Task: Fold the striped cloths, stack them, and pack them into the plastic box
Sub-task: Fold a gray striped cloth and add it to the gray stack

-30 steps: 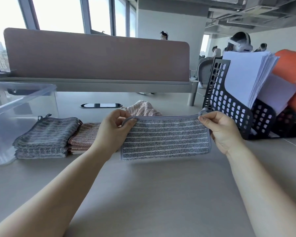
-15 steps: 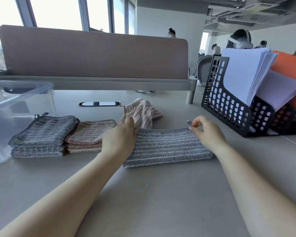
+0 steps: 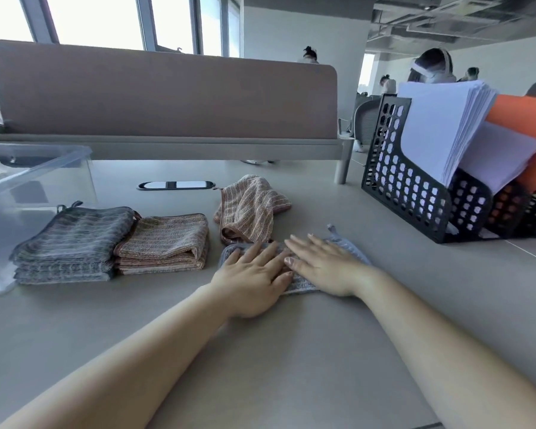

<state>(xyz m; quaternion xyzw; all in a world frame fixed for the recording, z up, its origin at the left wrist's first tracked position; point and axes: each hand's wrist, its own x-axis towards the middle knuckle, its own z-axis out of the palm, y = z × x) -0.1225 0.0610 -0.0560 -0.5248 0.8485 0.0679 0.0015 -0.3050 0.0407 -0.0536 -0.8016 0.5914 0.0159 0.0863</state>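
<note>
Daylight is admitted through the windows (image 3: 106, 20) behind the partition (image 3: 167, 94), where the panes are blown out to white. The desk (image 3: 291, 366) is evenly lit, and only soft shadows are cast beneath the forearms. Straight lines are bowed by wide-angle distortion towards the frame edges. Slight softness is seen throughout.

Left hand (image 3: 254, 274): laid flat, palm down, fingers spread, on the grey striped cloth (image 3: 350, 247).
Right hand (image 3: 322, 264): laid flat beside the left, thumbs touching, on the same cloth.
Grey striped cloth: folded on the table (image 3: 291, 351), mostly covered by both hands.
Pink striped cloth (image 3: 248, 205): left crumpled just behind the hands.
Folded stacks: a grey stack (image 3: 72, 243) and a pink stack (image 3: 164, 241) set side by side, touching.
Plastic box (image 3: 34, 174): clear, placed at far left behind the grey stack.
Black file rack (image 3: 415, 187): filled with papers, at right.
</note>
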